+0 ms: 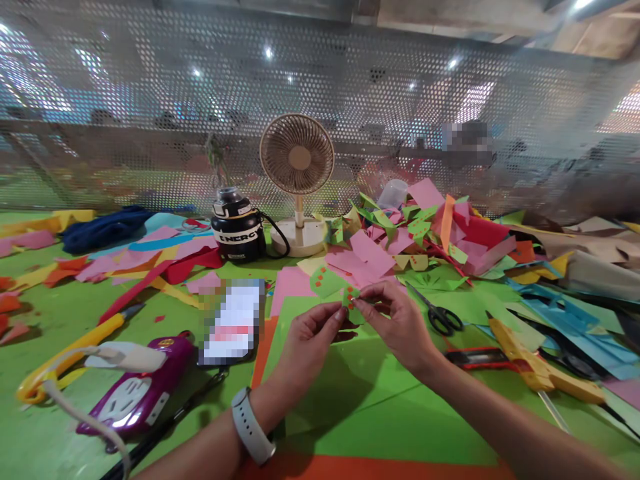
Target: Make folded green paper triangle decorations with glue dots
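1. Left hand point(316, 335): fingertips pinched on red-dotted green paper point(350, 292);
2. Right hand point(400, 325): fingertips pinched on its three-o'clock side;
3. Paper sits between both hands; black scissors point(434, 310) at their three o'clock.

Green paper piece point(349, 297), orange-red dotted, held up

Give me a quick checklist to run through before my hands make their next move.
1. Left hand gripping the dotted green paper: ok, pinched from the left.
2. Right hand holding the same piece: ok, pinched from the right.
3. Scissors set down: ok, lying beside the right hand.
4. Glue gun set down: ok, lying farther right.
5. Glue gun cool: cannot tell.
6. Paper scraps cleared away: not ok, heaped beyond the hands.
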The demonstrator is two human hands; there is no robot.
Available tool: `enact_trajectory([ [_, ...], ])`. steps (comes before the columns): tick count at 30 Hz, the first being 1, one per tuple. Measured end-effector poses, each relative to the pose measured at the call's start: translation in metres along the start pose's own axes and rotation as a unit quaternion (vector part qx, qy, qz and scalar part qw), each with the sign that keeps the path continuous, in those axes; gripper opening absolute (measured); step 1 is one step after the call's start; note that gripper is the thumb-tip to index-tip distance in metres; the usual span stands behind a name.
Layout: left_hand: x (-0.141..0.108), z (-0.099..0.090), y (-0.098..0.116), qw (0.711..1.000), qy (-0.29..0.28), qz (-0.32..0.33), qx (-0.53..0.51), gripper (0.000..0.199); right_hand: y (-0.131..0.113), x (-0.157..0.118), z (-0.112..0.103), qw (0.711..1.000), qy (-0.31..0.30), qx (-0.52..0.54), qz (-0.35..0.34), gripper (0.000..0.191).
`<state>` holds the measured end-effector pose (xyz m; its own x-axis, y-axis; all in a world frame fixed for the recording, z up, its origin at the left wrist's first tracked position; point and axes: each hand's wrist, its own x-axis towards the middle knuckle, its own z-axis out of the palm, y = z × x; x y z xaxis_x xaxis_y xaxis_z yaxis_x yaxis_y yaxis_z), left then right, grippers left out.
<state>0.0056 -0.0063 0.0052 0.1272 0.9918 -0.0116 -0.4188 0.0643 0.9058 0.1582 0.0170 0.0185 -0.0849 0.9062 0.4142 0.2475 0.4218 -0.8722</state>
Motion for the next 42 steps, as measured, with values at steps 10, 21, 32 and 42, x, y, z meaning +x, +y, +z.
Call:
enact_trajectory([
  [10,0.000,0.000,0.001,1.000,0.004,-0.008,0.018,0.031,0.000,-0.001,0.000,1.000,0.002,0.002,-0.002,0.013],
  [21,-0.002,-0.001,0.001,0.999,0.026,-0.028,-0.008,0.034,0.006,0.002,-0.002,0.999,0.011,0.047,0.017,0.018],
  [32,0.003,-0.005,-0.001,0.998,0.024,-0.022,0.062,0.032,0.004,0.004,-0.003,0.996,0.032,0.078,0.007,0.021],
  [42,0.005,-0.008,-0.001,0.998,0.021,-0.016,0.062,0.030,0.000,0.016,-0.014,0.994,0.062,0.068,0.061,0.056],
])
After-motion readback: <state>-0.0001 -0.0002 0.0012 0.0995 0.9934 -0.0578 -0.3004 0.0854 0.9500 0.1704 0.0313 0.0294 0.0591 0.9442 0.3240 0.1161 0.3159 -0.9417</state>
